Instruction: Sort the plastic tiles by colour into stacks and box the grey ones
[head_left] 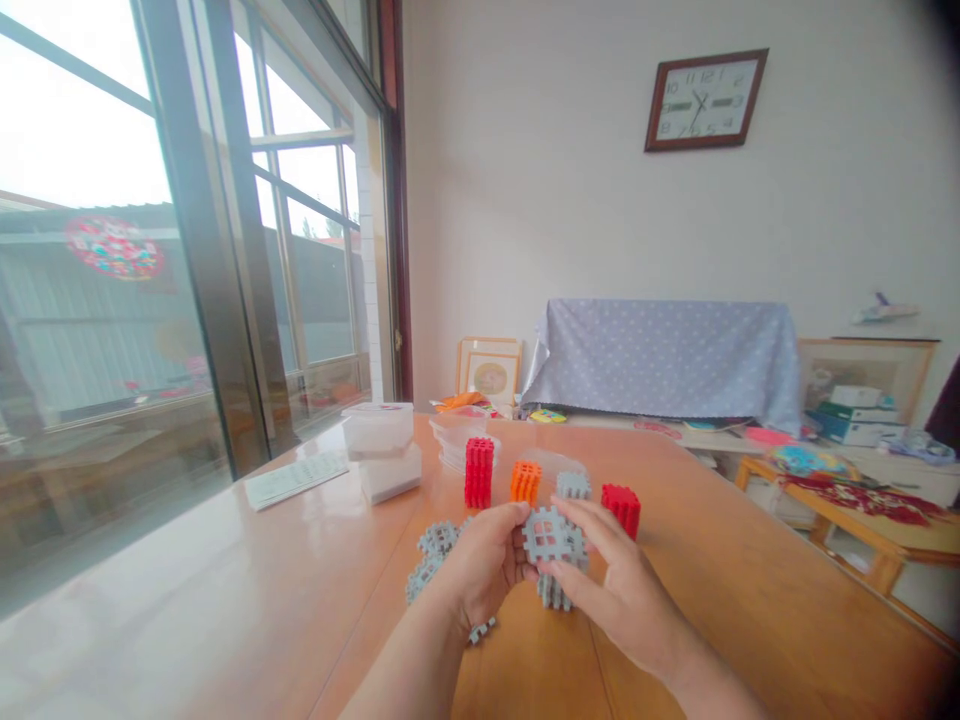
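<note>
Between my two hands is a grey notched block piece (546, 535) with square holes in its face. My left hand (489, 560) grips its left edge, and my right hand (606, 565) has its thumb and fingers on the right side. Just below it stands a grey stack (555, 592), partly covered by the held piece. Loose grey pieces (424, 576) lie left of my left hand, some hidden behind it. Beyond my hands are a tall red stack (478, 474), an orange stack (526, 483), another grey stack (574, 486) and a shorter red stack (621, 510).
White boxes (390, 472) and a printed sheet (297, 481) sit at the back left of the wooden table (300, 600). Clear plastic containers (457, 435) stand behind the tall red stack. A low wooden side table (862, 530) is at the right.
</note>
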